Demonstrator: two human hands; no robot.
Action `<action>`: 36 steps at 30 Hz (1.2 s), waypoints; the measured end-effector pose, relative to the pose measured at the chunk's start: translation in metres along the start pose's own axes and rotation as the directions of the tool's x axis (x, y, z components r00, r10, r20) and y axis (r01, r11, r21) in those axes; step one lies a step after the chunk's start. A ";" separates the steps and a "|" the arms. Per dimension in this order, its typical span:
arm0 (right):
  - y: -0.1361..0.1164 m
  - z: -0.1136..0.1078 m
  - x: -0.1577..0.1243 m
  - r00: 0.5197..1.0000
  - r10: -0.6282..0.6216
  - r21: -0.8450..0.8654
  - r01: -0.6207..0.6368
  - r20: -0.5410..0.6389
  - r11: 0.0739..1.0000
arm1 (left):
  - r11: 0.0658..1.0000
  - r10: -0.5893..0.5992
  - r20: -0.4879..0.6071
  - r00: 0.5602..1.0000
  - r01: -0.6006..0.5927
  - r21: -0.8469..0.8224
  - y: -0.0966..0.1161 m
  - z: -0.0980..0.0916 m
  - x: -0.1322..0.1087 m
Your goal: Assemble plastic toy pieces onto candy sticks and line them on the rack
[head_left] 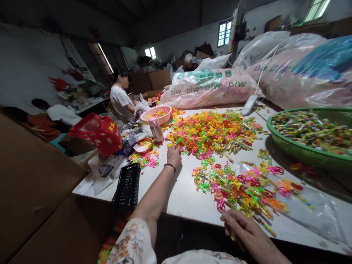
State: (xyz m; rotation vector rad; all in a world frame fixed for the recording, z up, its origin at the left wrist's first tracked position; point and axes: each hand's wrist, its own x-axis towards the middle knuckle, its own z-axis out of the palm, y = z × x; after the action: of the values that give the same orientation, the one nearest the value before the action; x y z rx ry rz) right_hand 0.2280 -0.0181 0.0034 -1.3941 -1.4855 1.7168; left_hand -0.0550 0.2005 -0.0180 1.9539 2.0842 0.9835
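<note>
My left hand (174, 154) reaches far across the white table (187, 194) to the near edge of a big heap of neon plastic pieces (211, 132); its fingers curl down into the pieces, and what they hold is hidden. My right hand (242, 229) rests at the table's front edge, fingers loosely bent, touching the near end of a smaller pile of coloured plastic toys (242, 187). A clear plastic bag (313, 212) lies flat to the right of that pile.
A green basket (291, 148) of small coloured sticks stands at right. A pink basin (156, 114), a pink bottle (156, 129), a red bag (99, 132) and a black crate (127, 187) are at left. Large filled sacks (209, 88) line the back. Another person (121, 101) sits beyond.
</note>
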 end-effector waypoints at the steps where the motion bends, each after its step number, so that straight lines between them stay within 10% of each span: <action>1: 0.000 -0.001 -0.001 1.000 0.003 0.006 -0.003 -0.005 1.000 | 1.000 -0.002 0.002 1.000 0.002 -0.003 0.001 0.003 0.006; 10: 0.003 -0.010 -0.003 0.997 0.025 0.122 -0.016 -0.078 0.992 | 0.929 -0.185 -0.093 0.978 0.143 -0.342 -0.007 -0.005 -0.005; 18: -0.019 -0.001 0.013 0.997 -0.061 0.176 0.067 -0.036 0.982 | 0.507 -0.451 0.072 0.890 0.322 -0.800 -0.016 -0.045 -0.035; 30: -0.048 0.014 0.017 0.989 -0.145 0.114 0.149 -0.042 0.982 | -0.163 -0.234 0.550 0.802 0.526 -0.835 0.046 -0.065 -0.101; 36: -0.052 0.010 0.016 0.980 -0.163 0.130 0.177 -0.113 0.976 | -0.146 -0.205 0.595 0.777 0.577 -0.804 0.078 -0.058 -0.139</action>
State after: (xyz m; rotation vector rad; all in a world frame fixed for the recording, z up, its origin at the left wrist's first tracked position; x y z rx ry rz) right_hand 0.1997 0.0063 0.0438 -1.2262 -1.3609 1.5875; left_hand 0.0041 0.0471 0.0215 0.4593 0.9094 1.3028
